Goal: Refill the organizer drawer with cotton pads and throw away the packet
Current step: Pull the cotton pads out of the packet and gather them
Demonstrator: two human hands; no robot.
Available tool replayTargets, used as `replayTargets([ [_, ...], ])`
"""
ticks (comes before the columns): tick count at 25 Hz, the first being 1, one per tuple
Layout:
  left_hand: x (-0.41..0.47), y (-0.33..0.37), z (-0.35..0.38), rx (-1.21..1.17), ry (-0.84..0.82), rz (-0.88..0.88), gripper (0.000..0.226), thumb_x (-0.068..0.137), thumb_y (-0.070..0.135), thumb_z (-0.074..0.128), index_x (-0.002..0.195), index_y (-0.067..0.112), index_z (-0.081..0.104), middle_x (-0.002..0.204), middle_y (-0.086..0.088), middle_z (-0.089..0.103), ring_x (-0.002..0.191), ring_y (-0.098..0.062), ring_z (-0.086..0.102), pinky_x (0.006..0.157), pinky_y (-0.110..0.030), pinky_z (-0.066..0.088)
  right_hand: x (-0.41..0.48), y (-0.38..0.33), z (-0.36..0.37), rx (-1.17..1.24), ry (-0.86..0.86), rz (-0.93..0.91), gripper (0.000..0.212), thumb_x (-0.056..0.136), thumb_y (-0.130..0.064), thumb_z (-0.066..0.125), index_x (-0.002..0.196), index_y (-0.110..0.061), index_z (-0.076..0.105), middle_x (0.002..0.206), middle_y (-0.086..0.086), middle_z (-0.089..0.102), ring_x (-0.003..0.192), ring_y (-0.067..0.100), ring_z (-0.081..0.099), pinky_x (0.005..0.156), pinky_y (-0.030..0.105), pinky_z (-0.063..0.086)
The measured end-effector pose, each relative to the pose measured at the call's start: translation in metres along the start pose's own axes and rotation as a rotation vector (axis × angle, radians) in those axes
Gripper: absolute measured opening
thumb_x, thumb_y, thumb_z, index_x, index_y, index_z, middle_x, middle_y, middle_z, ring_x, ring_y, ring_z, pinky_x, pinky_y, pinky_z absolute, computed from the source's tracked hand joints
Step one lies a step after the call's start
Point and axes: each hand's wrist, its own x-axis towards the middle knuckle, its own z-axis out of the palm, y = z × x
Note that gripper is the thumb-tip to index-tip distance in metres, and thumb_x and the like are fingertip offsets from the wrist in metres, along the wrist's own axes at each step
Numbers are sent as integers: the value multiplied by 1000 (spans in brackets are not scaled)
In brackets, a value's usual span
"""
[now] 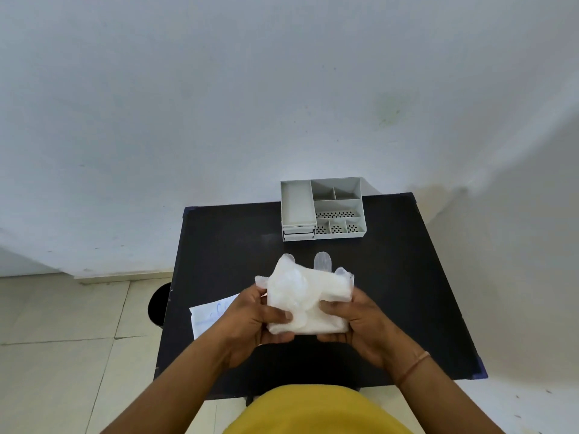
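Both hands were wrapped around the clear, crinkly plastic packet of white cotton pads [308, 303] at the lower middle of the frame, held up just above the near part of the black rectangular table [407, 277]. The left hand [250, 321] pinched the packet's left side, thumb laid across the front and fingers curled under; the right hand [357, 321] closed on the right side the same way, thumb pressing into the plastic. The grey plastic desk organizer [322, 211] sat at the far edge of the table, above the hands in the frame and well apart from them. Its small drawers [299, 233] at the front left looked pushed in, though I could not tell for certain. A white sheet of paper with blue marks [206, 314] lay at the table's left edge, partly under the left wrist. A round black bin [159, 303] stood on the tiled floor just beside the table, left of centre, likely where the packet was meant to end up. To my eye the packet would be very light and soft, giving under any squeeze, and its film slippery and loose, with spare plastic bunched at the top. The pads inside could spill or scatter once it was opened, so the firm stack itself seemed the safer place to take hold, not the slack film.
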Motion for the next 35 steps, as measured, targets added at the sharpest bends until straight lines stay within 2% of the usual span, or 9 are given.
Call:
replayTargets([
  [5,-9,13,-4,191,-108,229,96,82,-12,81,152,46,48,145,-5,62,130,-38,63,85,-63,65,-13,-29,-1,-132,-47,-97,57,96,-6,65,134,-49,57,127,2,70,113,35,72,77,51,66],
  [10,-17,37,-4,81,-256,311,69,99,33,62,162,44,36,151,0,64,123,-44,70,86,-61,65,-24,-56,-4,-78,-54,-121,37,101,-1,53,114,-23,79,131,6,67,104,34,75,65,41,66],
  [14,-22,53,-10,-120,-413,208,57,99,36,55,155,25,57,151,-15,65,106,-49,74,82,-59,67,-29,-59,1,-23,-46,-119,35,98,3,53,89,-13,83,119,9,71,91,30,78,52,32,64],
  [18,-21,58,-5,106,-222,244,30,107,16,58,126,11,80,127,-18,78,100,-37,78,76,-47,69,-30,-61,7,-187,-59,-165,31,98,1,55,102,-13,82,126,5,68,105,33,74,65,38,66],
  [22,-14,52,3,287,0,296,26,96,-2,72,103,16,89,113,-6,85,107,-28,79,80,-39,66,-38,-66,16,-298,-69,-165,30,102,-32,55,122,-26,77,133,-4,62,115,32,69,81,48,66],
  [25,-18,49,9,277,51,350,27,92,-4,76,103,17,89,111,-1,85,107,-26,79,79,-37,68,-37,-61,20,-214,33,-253,43,102,-22,61,137,-46,62,132,-8,62,113,29,71,79,52,66],
  [28,-21,49,20,216,17,444,55,88,-12,76,128,26,78,122,4,83,113,-22,78,80,-34,67,-32,-53,19,-137,126,-285,77,93,-3,71,151,-45,45,135,-4,59,112,30,71,79,56,65],
  [31,-14,50,18,63,-70,372,92,83,-9,83,152,41,47,135,-1,77,120,-26,76,87,-49,67,-36,-53,14,-54,93,-310,70,89,0,73,144,-38,54,132,0,65,113,32,71,81,54,65],
  [35,-10,53,14,43,-334,172,56,82,12,84,137,17,71,138,-23,71,126,-43,69,110,-69,50,-44,-58,11,-173,-3,-361,50,86,-6,74,130,-31,68,119,0,77,111,24,73,84,41,65],
])
